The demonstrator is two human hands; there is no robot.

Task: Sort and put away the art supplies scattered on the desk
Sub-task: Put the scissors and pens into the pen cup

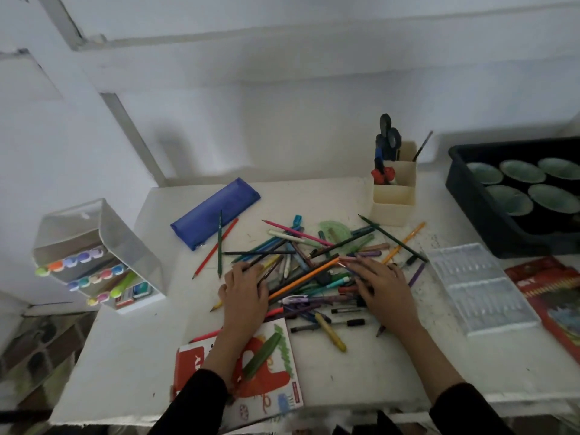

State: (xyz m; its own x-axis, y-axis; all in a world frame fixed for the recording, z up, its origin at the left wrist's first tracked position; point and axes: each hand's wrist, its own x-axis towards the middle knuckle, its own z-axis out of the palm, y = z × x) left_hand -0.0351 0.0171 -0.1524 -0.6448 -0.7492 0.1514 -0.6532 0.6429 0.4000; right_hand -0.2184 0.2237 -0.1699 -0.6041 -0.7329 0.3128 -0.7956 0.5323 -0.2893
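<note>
A jumbled pile of coloured pencils, pens and crayons (314, 262) covers the middle of the white desk (131, 356). My left hand (243, 293) lies flat on the pile's left side, fingers spread over several pencils. On the pile's right side, my right hand (381, 288) rests with straight fingers pointing left, touching an orange pencil (303, 279). A blue pencil case (215, 213) lies behind the pile. A cream pen holder (394, 196) with scissors stands at the back right. A clear marker rack (100, 255) stands at the left.
A clear plastic pencil tray (480, 287) and a red pencil box (552, 296) lie to the right. A black bin with green dishes (518, 196) sits at the far right. A red and white crayon box (251, 372) lies under my left forearm.
</note>
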